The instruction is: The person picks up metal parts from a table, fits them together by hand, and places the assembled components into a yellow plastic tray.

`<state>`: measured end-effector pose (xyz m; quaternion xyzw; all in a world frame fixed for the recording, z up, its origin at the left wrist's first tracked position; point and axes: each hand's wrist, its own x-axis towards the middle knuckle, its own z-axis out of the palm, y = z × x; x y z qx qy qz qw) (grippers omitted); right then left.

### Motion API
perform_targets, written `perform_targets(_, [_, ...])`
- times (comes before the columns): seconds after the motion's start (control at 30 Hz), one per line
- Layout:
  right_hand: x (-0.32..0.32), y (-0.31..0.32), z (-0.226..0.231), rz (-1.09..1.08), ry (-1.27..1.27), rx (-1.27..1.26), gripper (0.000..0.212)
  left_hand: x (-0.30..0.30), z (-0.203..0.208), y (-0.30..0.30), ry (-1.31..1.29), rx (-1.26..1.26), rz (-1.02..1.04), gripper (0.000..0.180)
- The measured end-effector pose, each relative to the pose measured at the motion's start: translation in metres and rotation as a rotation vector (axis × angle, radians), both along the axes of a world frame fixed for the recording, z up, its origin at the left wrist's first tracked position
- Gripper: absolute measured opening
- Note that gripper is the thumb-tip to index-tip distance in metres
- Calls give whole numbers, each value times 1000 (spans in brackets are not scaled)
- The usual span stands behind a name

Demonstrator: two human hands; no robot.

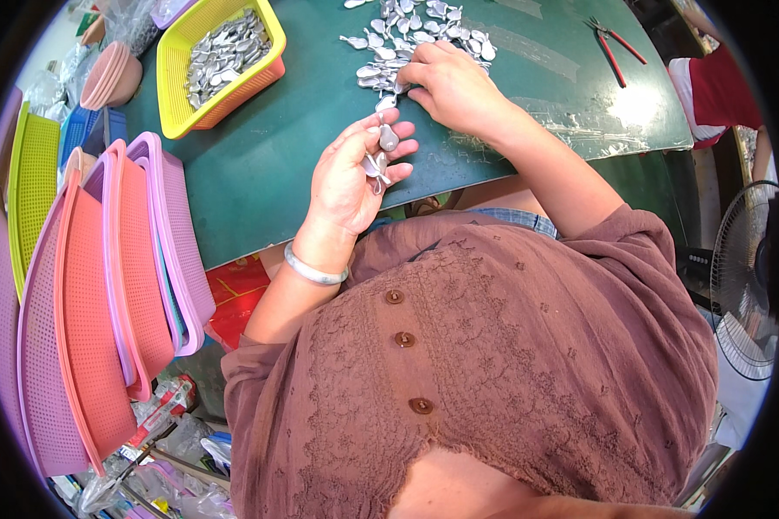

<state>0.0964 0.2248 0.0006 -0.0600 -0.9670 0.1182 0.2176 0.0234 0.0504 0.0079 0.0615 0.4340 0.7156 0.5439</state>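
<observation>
Several silver pieces [389,138] are held in the upturned left hand [342,177], fingers half-curled about them; overlap prevents a count. The right hand [454,86] touches a silver pile [404,19] on the green worktop [260,177]; its fingertips are partly hidden, any pinch unconfirmed. The upper edge crops the pile.

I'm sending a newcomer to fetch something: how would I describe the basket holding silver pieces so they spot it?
Find the green table, then its far left part, beyond the left hand. There sits a rectangular yellow basket nested in an orange one. Unlike the stacked baskets left of the table, it holds silver pieces.
</observation>
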Motion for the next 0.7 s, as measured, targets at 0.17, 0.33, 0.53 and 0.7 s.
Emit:
perform_targets(0.17, [-2, 1, -1, 1, 9, 12, 12, 1, 0, -1, 8, -22, 12, 25])
perform_targets(0.33, [-6, 5, -3, 10, 23, 13, 11, 1, -3, -2, -6, -40, 47, 15])
perform_targets(0.53, [-2, 5, 8, 25, -67, -565, 11, 1, -2, -2, 20, -28, 74, 14])
perform_targets(0.7, [3, -2, 21, 76, -233, -1187, 13, 1, 5, 4, 54, 9, 91, 14])
